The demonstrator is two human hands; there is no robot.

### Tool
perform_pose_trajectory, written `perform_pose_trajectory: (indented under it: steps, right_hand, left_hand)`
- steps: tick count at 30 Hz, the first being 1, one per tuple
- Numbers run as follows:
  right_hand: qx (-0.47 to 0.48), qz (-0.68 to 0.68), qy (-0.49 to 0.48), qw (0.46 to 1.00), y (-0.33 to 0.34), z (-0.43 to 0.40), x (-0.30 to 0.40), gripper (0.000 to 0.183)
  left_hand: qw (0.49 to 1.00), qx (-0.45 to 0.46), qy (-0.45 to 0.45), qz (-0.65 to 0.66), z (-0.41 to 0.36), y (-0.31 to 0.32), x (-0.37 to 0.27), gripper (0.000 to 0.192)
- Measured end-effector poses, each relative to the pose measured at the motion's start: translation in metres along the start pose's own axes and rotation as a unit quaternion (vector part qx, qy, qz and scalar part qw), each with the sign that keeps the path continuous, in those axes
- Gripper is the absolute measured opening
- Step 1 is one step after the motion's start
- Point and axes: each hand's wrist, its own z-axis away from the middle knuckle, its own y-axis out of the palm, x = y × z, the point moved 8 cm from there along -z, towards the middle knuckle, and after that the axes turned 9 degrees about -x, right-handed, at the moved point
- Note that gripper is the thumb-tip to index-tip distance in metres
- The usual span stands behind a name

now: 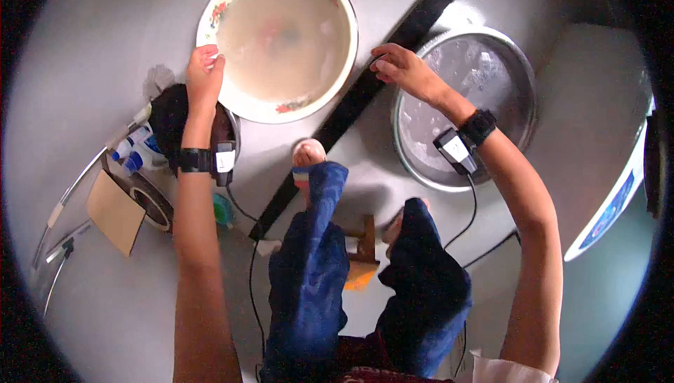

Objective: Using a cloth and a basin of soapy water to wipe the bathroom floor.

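My left hand (206, 75) grips the near left rim of a cream enamel basin (292, 115) with a floral pattern, its thumb over the rim. Cloudy water fills much of that basin. My right hand (400, 67), its fingers loosely bent, hangs between this basin and a round metal basin (400, 143) on the right, with nothing seen in it. Greyish water with foam (487, 64) is in the metal basin, partly hidden by my right forearm. Each wrist wears a black strap with a small cabled device.
A dark strip (342, 119) crosses the floor diagonally between the basins. Bottles with blue caps (133, 162), a dark container (174, 114) and a cardboard piece (116, 212) stand at left. My feet and knees are close below; cables run beside my legs.
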Motion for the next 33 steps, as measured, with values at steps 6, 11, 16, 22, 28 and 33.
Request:
perform_pose_trajectory:
  steps: [6,11,16,22,28,33]
  right_hand:
    - [0.071,-0.067,0.059,0.993,-0.005,0.071,-0.011,0.024]
    - [0.081,-0.029,0.112,0.990,-0.052,0.152,-0.032,0.023]
    - [-0.023,-0.010,0.189,0.982,-0.094,0.211,-0.035,0.022]
    - [-0.179,-0.137,0.168,0.960,-0.125,0.239,0.007,0.022]
    - [-0.239,-0.169,0.187,0.938,-0.137,0.253,0.037,0.022]
    - [-0.225,-0.194,0.206,0.932,-0.127,0.246,0.071,0.025]
  left_hand:
    - [0.997,0.054,-0.044,-0.018,0.031,-0.027,-0.018,0.030]
    - [0.997,0.061,-0.044,0.024,0.053,-0.030,-0.025,0.030]
    - [0.995,0.062,-0.036,0.073,0.071,-0.030,-0.040,0.024]
    - [0.984,0.154,0.000,0.085,0.101,0.001,-0.095,0.016]
    - [0.976,0.198,0.019,0.088,0.117,0.020,-0.147,0.016]
    - [0.982,0.186,0.016,0.043,0.106,0.002,-0.148,0.019]
